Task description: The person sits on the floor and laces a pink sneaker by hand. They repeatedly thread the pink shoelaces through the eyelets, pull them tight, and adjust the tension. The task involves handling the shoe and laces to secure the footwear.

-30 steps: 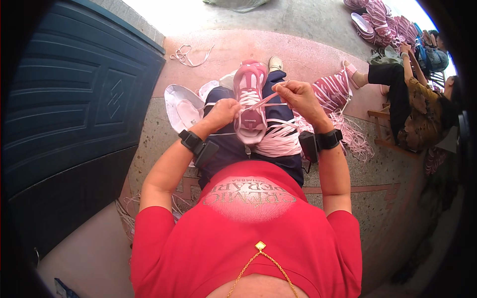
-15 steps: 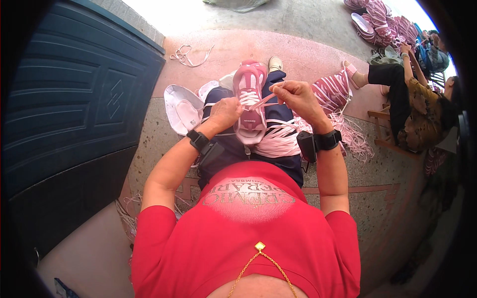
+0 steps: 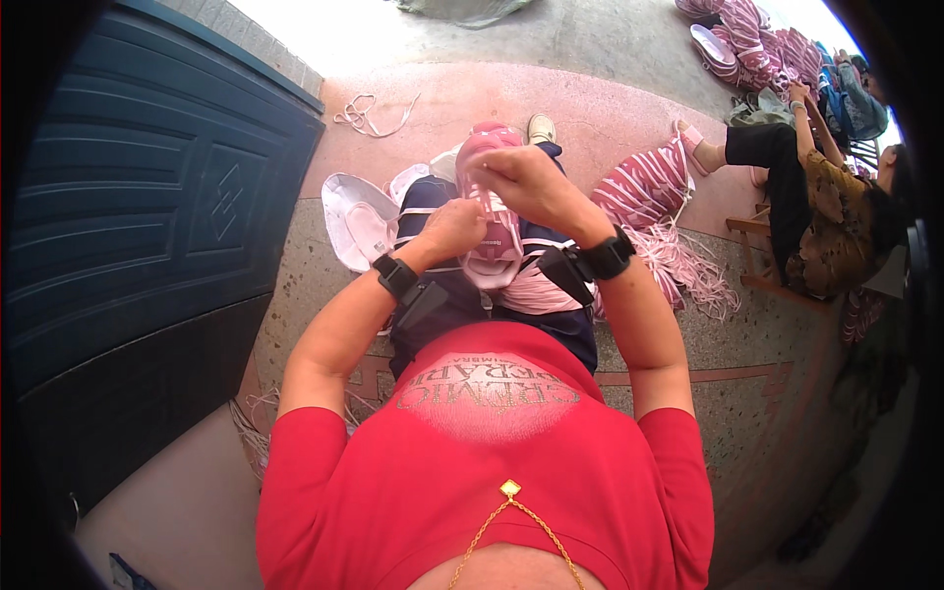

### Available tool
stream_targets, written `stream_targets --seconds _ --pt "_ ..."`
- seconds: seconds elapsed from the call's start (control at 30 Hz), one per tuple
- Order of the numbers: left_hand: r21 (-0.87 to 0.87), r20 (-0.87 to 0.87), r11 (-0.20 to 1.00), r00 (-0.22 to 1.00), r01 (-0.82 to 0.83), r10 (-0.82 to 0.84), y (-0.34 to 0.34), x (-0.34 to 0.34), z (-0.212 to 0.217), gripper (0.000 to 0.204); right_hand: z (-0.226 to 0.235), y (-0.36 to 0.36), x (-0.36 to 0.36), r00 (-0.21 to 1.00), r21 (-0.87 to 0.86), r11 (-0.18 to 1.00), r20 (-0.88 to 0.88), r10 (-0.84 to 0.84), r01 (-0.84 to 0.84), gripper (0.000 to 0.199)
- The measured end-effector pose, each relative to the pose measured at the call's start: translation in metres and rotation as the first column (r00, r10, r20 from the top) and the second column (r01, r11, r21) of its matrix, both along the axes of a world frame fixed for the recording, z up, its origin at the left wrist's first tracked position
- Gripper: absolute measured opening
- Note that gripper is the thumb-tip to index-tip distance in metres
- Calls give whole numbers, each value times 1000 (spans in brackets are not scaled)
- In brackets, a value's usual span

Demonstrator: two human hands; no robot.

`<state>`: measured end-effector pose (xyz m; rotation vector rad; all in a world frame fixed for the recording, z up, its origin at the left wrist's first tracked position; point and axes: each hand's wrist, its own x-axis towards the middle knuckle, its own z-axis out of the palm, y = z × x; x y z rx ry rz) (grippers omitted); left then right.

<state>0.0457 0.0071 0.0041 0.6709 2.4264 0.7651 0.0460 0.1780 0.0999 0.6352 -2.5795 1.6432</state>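
Observation:
A pink sneaker (image 3: pixel 500 248) with white trim rests across my lap, its toe pointing away from me. My left hand (image 3: pixel 455 229) is closed at the left side of the lacing, gripping a pale pink shoelace (image 3: pixel 485 200). Over the middle and right of the shoe, my right hand (image 3: pixel 536 187) is pinched with its fingertips near the tongue, holding the lace. That hand covers much of the upper lacing. A bundle of pink laces (image 3: pixel 539 295) lies on my right thigh, beside the shoe's heel.
To the left lie white-lined shoe pieces (image 3: pixel 356 221) and a dark blue door (image 3: pixel 167 197). A loose white lace (image 3: pixel 372 118) is on the floor ahead. Bundled pink shoe parts (image 3: pixel 649 187) and tangled laces (image 3: pixel 683 270) lie at right, near a seated person (image 3: pixel 826 216) on a wooden stool (image 3: pixel 762 246).
My right hand has moved left and slightly forward, from beside the sneaker to over its lacing. My left hand has shifted slightly right and stays at the shoe.

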Motion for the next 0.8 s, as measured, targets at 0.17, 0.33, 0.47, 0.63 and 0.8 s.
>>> stream_targets --seconds 0.17,0.33,0.47,0.63,0.8 --pt "-3 21 994 994 -108 108 8 3 12 29 2 -4 -12 896 126 933 -348 -277 338 25" --pt "-26 -23 989 990 -143 142 9 7 6 32 -64 19 42 988 464 875 -1 -154 137 10" --pt "-17 -77 991 988 -135 133 8 5 -1 31 -94 3 68 954 418 871 35 -299 258 12" --pt "5 -104 993 988 -117 117 6 5 -4 31 -104 -3 60 978 548 812 -73 -194 202 13" --pt "36 -129 993 985 -114 117 2 1 -6 29 -76 -1 60 1000 726 687 -30 -8 28 12"
